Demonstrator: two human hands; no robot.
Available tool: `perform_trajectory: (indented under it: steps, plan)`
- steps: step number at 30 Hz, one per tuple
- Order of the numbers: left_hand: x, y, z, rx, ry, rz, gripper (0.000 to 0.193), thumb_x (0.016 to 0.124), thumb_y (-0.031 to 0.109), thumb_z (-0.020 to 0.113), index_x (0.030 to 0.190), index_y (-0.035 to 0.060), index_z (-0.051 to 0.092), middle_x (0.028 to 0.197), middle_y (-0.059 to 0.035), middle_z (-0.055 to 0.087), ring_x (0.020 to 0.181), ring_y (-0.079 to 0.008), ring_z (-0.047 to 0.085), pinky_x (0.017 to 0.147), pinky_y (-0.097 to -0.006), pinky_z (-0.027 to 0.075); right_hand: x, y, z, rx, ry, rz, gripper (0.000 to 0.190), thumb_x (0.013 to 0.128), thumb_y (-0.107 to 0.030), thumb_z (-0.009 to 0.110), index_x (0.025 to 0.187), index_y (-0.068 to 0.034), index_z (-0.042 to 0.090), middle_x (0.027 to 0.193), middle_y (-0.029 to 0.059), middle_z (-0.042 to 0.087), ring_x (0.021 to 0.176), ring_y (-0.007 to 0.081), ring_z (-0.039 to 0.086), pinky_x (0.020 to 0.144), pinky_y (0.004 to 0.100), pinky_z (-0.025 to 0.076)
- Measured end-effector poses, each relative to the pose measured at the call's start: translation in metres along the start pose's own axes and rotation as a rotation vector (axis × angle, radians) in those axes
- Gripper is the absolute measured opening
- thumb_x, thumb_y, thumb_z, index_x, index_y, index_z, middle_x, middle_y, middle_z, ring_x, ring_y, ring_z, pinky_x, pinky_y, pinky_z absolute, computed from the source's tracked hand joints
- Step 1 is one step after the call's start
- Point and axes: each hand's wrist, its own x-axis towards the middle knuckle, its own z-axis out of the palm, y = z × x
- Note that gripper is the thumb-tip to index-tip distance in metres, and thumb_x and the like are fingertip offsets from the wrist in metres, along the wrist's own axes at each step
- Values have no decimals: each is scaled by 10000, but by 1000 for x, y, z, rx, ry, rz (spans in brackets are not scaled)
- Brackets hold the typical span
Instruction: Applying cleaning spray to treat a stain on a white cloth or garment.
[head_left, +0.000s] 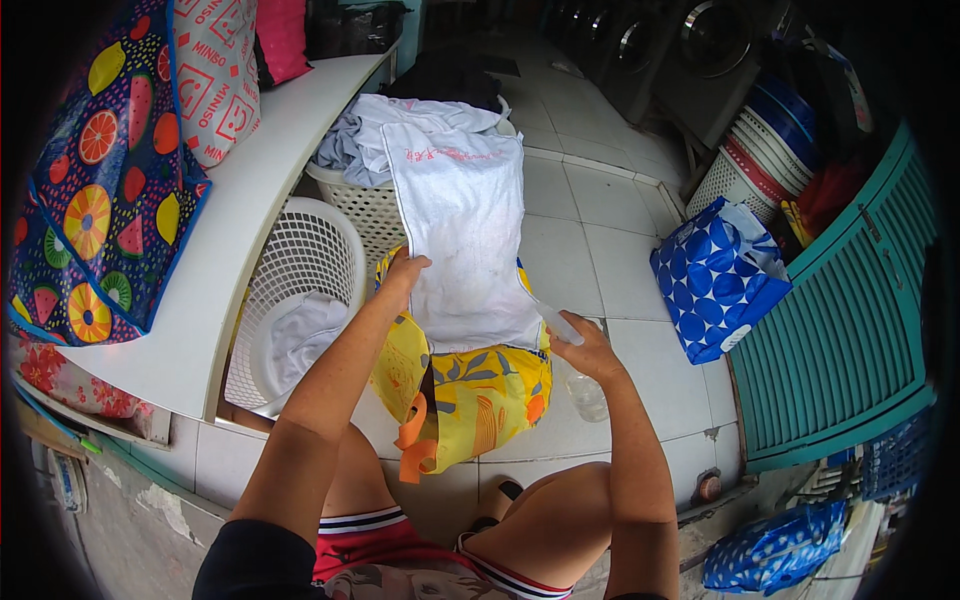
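Note:
A white towel (465, 217) with grey stains and red writing is spread out before me. My left hand (405, 279) pinches its left edge. My right hand (586, 346), by the lower right corner, grips a translucent white plastic piece (559, 324) that looks like a handle or stick; whether those fingers also hold the towel is hidden. Under the towel's lower end stands a yellow patterned bag (480, 405) with orange straps. Below my right hand, a clear plastic container (586, 397) rests on the tiles. The towel's far end lies against a heaped laundry basket (360, 202).
A white basket (300, 232) with white cloth inside stands left, beside a white counter (202, 232) bearing a fruit-print bag (105, 195). To the right are a blue-and-white bag (712, 292), stacked baskets (750, 172) and a teal louvred door (832, 352). Front-loading machines (712, 37) line the back.

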Motion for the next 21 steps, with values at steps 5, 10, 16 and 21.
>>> perform_trajectory:
  steps: [5,10,16,21]
  plan:
    - [9,-8,-9,58,25,8,521,706,113,542,1209,68,413,1130,-132,504,1010,-255,494,845,-399,410,-8,-29,-12,-42,-23,42,501,687,-261,561,1155,-90,506,1075,105,570,1044,256,498,918,363,378]
    - [0,-2,7,29,-11,0,522,712,110,534,1217,69,408,1125,-139,502,1016,-262,491,839,-404,417,1,0,2,85,-186,-74,566,680,-287,557,1212,-109,476,1154,132,523,1099,253,471,945,350,362]
    - [-7,9,2,1,-32,-52,517,752,125,513,1250,82,379,1160,-138,493,1052,-274,489,863,-431,417,-5,-30,3,-133,-334,83,637,661,-325,565,1260,-148,437,1254,122,452,1153,257,429,967,352,345]
    - [-3,5,-1,4,-21,-49,520,754,120,514,1255,86,380,1170,-133,492,1043,-271,495,869,-428,410,-9,-27,1,-160,-306,-5,619,670,-327,560,1253,-154,444,1255,129,449,1164,256,419,981,345,328]
